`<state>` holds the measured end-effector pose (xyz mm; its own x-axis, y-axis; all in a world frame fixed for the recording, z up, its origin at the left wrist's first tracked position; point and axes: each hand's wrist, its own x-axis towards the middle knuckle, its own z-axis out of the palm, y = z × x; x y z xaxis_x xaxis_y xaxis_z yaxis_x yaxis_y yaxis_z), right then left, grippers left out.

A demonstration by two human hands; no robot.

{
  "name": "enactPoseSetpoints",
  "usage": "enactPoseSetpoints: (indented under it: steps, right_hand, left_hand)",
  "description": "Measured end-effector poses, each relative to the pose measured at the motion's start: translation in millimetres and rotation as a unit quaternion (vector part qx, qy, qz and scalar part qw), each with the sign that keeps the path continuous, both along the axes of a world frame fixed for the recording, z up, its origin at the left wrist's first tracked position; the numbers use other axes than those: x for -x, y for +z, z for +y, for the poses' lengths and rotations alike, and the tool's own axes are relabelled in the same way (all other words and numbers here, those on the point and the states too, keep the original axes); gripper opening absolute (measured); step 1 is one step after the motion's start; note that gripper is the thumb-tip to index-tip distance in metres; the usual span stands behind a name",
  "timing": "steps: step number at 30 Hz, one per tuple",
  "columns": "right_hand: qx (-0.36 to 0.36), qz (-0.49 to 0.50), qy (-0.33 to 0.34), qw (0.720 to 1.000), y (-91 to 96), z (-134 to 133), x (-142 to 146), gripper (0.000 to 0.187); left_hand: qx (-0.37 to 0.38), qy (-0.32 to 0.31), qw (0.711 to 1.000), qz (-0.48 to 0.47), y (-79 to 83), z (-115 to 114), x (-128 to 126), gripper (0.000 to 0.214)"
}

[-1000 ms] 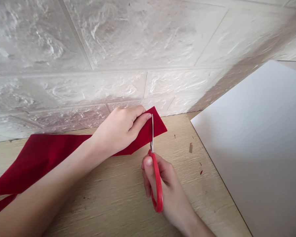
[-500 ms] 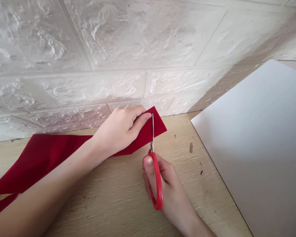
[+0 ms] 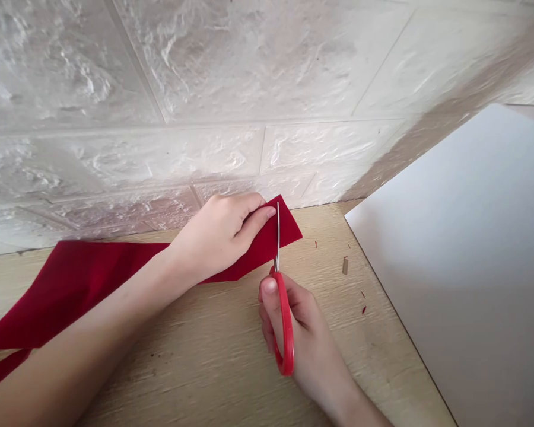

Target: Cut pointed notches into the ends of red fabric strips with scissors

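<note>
Red cloth (image 3: 93, 276): matt, felt-like, possibly velvet. Scissors (image 3: 282, 308): bright metal blades, glossy red plastic handles. Counter (image 3: 213, 350): pale matt wood-grain. White board (image 3: 471, 261): smooth, matt. Wall (image 3: 204, 89): rough, embossed brick relief.

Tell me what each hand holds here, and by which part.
The right hand grips the scissors by their red handles. The left hand pinches the cloth near its end, beside the blades.

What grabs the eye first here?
Red cloth runs from the left edge along the wall, its end held by the left hand. The right hand holds red-handled scissors, blades set into that end. A white board covers the table on the right.
</note>
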<state>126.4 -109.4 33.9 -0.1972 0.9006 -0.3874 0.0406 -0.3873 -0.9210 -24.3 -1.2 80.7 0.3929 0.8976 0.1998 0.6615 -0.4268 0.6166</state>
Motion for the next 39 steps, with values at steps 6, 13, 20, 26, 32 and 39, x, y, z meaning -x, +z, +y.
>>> enactPoseSetpoints:
  steps: [6, 13, 20, 26, 32, 39]
  right_hand:
    - [-0.003, 0.007, 0.002, 1.000, -0.4, -0.2, 0.7, 0.056]
    - [-0.012, -0.029, -0.013, 0.999, 5.9, 2.0, -0.8, 0.056]
    - [0.003, 0.022, -0.004, 1.000, 0.3, 1.0, -1.1, 0.051]
    - [0.009, 0.000, -0.012, 1.000, 2.3, 0.5, -0.8, 0.053]
    - [0.008, 0.014, 0.000, 1.000, 1.1, 0.4, -1.7, 0.052]
    - [0.002, 0.021, -0.003, 1.000, 3.0, 2.7, -1.6, 0.054]
  left_hand:
    - [0.010, 0.000, 1.000, 0.000, 0.3, -0.9, -0.5, 0.041]
    - [0.024, -0.018, 1.000, -0.005, -2.1, -1.6, -2.0, 0.040]
    - [0.038, -0.024, 0.999, 0.000, -2.8, -2.5, -2.7, 0.038]
    - [0.037, -0.020, 0.999, -0.005, -2.3, -2.1, -3.7, 0.040]
    - [0.044, -0.023, 0.999, -0.010, -4.3, -2.5, -4.0, 0.041]
    - [0.043, -0.026, 0.999, -0.019, -4.0, -0.3, -0.2, 0.042]
